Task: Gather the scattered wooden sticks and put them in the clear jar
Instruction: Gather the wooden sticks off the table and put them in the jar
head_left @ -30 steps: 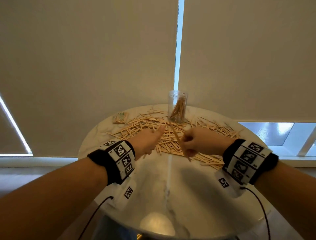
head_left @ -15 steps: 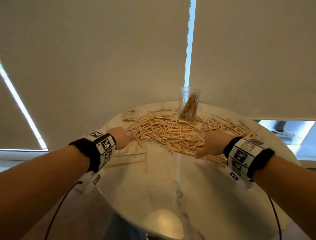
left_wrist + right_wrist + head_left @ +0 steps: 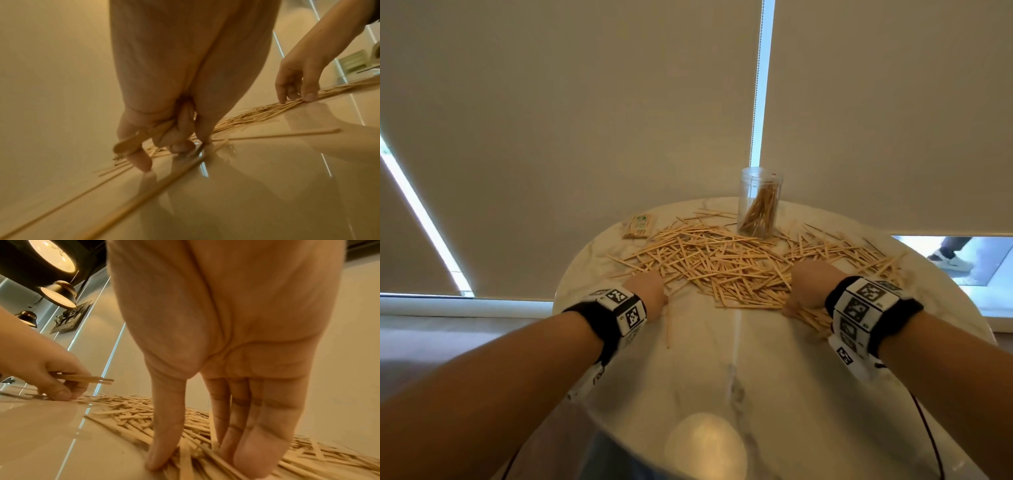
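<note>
A wide pile of wooden sticks (image 3: 722,263) covers the far half of the round marble table (image 3: 726,377). Behind it stands the clear jar (image 3: 758,202), upright, with several sticks inside. My left hand (image 3: 650,291) is at the pile's near left edge. Its curled fingers (image 3: 144,164) grip a few sticks (image 3: 131,143) while their tips touch the table. My right hand (image 3: 806,287) is at the pile's near right edge. Its straight fingers (image 3: 248,451) and thumb press down on the sticks (image 3: 185,426).
A small wrapped packet of sticks (image 3: 639,226) lies at the back left of the table. One loose stick (image 3: 668,325) lies near my left wrist, towards me. Closed blinds hang right behind the table. The table's edge curves close to both wrists.
My hands, close together over the middle a second ago, have moved apart. The right no longer holds its stick up and presses flat on the pile; the left came back to the pile's left edge.
</note>
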